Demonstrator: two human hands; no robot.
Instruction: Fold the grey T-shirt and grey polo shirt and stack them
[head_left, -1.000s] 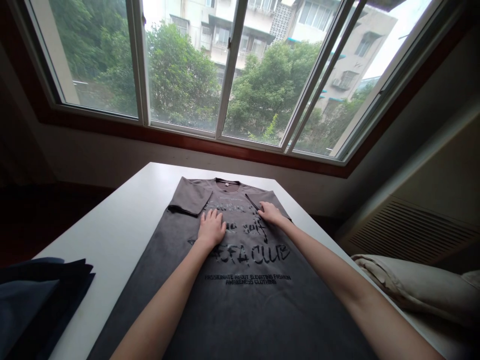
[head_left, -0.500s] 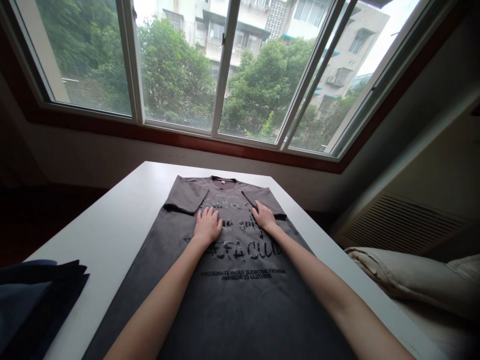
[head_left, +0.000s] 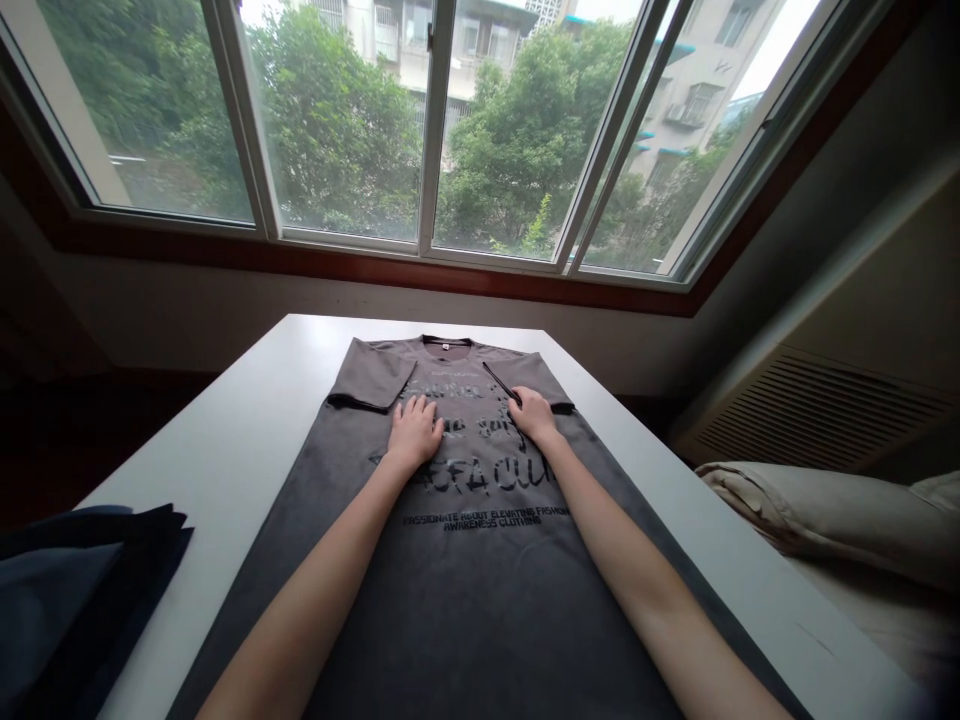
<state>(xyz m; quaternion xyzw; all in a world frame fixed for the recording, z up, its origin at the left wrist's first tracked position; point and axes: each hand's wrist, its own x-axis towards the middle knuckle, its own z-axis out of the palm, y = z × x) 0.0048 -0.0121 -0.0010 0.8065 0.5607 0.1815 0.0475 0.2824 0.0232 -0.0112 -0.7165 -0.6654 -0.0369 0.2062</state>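
A dark grey T-shirt (head_left: 480,600) lies front up on the white table, its neckline at the far end and black lettering across the chest. Both short sleeves are laid inward over the front. My left hand (head_left: 415,430) rests flat on the chest just below the left sleeve (head_left: 371,375), fingers a little spread, holding nothing. At the hem of the right sleeve (head_left: 536,375), my right hand (head_left: 534,415) has its fingers curled round the sleeve edge; the fingertips are partly hidden.
The white table (head_left: 247,400) stands below a wide sliding window (head_left: 427,130). Folded dark clothes (head_left: 90,590) lie at its left front edge. To the right are a beige cushion or bedding (head_left: 840,510) and a slatted vent (head_left: 795,410).
My right hand has shifted slightly right and its fingers have curled in at the sleeve hem. The left hand keeps its place on the shirt. The camera view has tilted down a little.
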